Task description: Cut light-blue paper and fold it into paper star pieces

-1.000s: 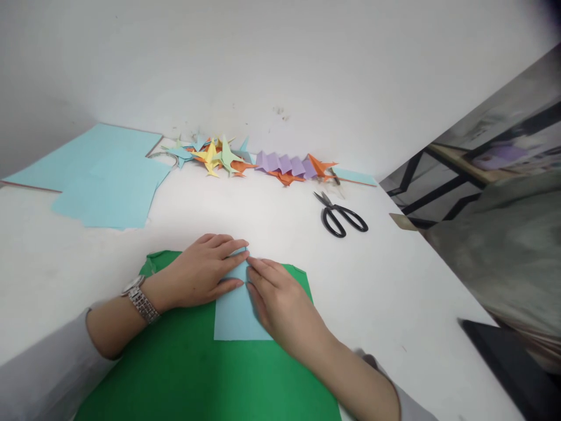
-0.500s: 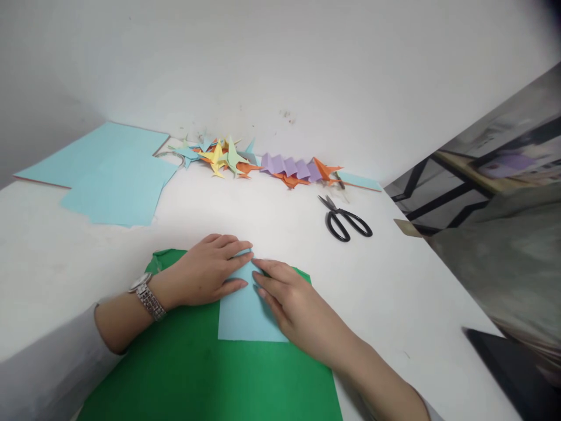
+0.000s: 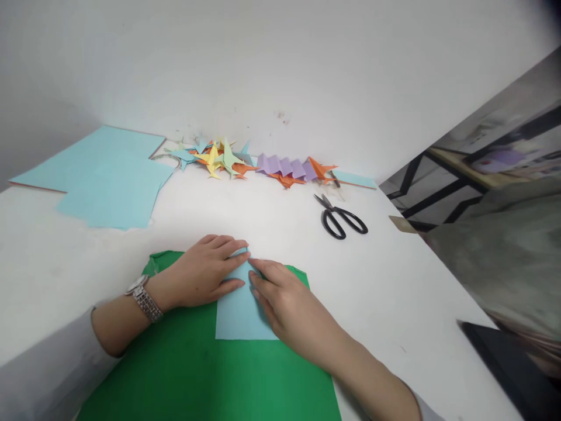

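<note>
White tabletop (image 3: 416, 292) meets a pale wall (image 3: 280, 64), with folded paper figures (image 3: 225, 159) and a purple pleated paper strip (image 3: 284, 166) along its foot and black-handled scissors (image 3: 339, 216) nearer. On a green mat (image 3: 197, 380) lies a light-blue paper sheet (image 3: 241, 318), its upper part beneath the left hand (image 3: 205, 272), which is spread flat with fingers apart. Beside it, the right hand (image 3: 284, 298) rests loosely bent fingertips on the sheet (whether they pinch an edge, I cannot tell). Uneven pressure between the hands could skew the sheet, since the left palm seems to anchor only its upper portion; a dragging right fingertip might leave a slanted or wrinkled crease.
</note>
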Available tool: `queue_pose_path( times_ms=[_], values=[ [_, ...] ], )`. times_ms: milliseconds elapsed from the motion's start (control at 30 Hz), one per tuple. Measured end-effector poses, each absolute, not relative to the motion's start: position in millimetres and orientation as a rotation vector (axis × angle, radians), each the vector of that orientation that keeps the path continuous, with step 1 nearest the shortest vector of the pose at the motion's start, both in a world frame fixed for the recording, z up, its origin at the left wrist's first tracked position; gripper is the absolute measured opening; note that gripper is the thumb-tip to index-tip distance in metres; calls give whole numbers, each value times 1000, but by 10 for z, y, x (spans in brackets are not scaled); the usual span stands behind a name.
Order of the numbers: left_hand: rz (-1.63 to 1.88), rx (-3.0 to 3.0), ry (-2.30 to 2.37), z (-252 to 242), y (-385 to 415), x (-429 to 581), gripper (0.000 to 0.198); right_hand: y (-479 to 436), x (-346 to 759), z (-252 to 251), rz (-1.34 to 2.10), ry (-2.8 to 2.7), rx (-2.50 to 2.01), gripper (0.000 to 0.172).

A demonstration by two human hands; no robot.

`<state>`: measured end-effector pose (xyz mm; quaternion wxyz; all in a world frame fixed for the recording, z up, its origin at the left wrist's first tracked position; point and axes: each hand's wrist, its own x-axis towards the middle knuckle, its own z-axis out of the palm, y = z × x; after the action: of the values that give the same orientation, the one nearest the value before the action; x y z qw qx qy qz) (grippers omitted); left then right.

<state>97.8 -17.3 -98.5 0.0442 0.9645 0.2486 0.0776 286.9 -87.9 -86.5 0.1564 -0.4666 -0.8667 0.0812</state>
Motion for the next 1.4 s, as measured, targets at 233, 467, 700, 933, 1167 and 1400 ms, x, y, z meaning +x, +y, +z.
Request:
queue_pose_path(
  times_ms=[233,467,700,933,1167,1400],
  values=[
    [234,2956,754,-988,-169,980,45,-880,2863,-869,210,-2475,-1323,24],
    [269,2943,740,-986,-162,985,44,-884,2872,-881,171,-2504,-1292,24],
    [231,2949,757,-956,-167,996,43,-889,2875,-880,151,-2515,-1303,26],
    [234,2965,735,-968,-169,989,44,-887,2871,-868,155,-2532,-1310,27],
    [243,2954,732,-964,-164,998,43,-886,2874,-884,143,-2527,-1312,27],
    [252,2944,752,-959,-171,1003,45,-884,2872,-877,168,-2529,-1307,26]
  ],
)
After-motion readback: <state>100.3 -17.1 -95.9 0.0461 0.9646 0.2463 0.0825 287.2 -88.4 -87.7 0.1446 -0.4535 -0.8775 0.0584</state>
